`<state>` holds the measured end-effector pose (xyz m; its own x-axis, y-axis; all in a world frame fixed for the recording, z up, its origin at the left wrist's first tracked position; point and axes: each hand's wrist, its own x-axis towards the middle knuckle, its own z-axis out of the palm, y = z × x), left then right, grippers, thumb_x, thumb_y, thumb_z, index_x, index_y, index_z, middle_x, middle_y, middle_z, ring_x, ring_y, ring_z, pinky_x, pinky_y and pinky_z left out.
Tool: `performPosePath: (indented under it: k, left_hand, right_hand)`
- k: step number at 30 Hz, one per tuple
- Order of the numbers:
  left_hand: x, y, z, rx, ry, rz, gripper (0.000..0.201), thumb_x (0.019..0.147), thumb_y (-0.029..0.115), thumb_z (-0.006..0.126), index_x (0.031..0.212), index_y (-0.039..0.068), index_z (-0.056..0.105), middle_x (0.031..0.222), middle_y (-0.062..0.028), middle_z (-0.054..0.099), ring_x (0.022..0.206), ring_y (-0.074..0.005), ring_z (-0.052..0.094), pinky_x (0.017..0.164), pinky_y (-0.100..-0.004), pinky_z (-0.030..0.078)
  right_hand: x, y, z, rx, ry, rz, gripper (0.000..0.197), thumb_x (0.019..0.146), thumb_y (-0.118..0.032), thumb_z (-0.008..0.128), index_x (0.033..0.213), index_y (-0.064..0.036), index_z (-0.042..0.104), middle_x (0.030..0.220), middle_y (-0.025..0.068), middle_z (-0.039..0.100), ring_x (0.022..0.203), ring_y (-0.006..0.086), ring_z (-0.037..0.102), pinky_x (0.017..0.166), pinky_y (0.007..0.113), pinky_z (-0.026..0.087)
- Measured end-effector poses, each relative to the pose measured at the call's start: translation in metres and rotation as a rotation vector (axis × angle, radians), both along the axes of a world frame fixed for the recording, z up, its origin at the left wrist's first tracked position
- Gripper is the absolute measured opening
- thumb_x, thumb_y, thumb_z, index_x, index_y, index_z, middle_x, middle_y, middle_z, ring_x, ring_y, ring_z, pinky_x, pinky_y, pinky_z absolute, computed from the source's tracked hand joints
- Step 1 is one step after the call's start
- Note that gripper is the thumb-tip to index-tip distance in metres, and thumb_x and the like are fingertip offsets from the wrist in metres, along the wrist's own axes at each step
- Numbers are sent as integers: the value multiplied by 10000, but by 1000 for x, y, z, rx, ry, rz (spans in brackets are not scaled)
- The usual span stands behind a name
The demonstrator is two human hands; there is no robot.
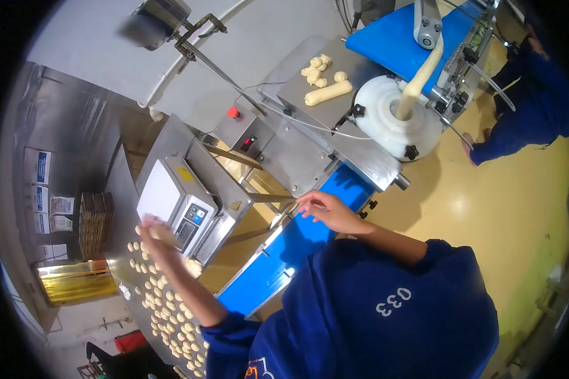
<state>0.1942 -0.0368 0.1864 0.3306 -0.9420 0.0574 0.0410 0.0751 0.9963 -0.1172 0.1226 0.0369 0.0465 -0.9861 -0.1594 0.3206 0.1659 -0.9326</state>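
My left hand (156,235) is at the near left edge of a white digital scale (164,192), smeared by motion. Something pale shows against its fingers, but whether it is held dough cannot be made out. Beyond and below that hand, many small dough balls (171,306) lie spread over a metal table. A larger dough piece (193,268) sits by the scale's front corner, beside my left forearm. My right hand (327,211) hovers over a blue conveyor belt (303,237), fingers loosely bent and apart, with nothing in them.
A dough strand (417,82) runs into a white round hopper (385,120) below another blue belt (392,41). A dough roll (329,93) and several lumps rest on the machine's metal top. A control box (243,132) has a red button. Another person's blue sleeve (518,126) is at right.
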Motion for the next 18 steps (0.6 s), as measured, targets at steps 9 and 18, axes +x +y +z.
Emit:
performPosePath:
  k: [9,18]
  left_hand:
    - [64,-112,22,-19,-1327,112,648,851,570,446,1357,171,369,1395,-86,376,1274,-284,363,1037,-473,222]
    - [109,-137,-15,-188,-1147,-16,559,864,372,568,1288,34,431,1308,-190,443,1224,-297,416,1009,-354,307]
  right_hand:
    - [-28,32,-8,-151,193,-89,222,895,-175,527,1065,-37,560,942,85,628,904,150,590,797,298,468]
    - [-79,108,-64,18,389,-296,217,876,-176,543,1054,-57,577,935,89,626,871,167,592,794,292,464]
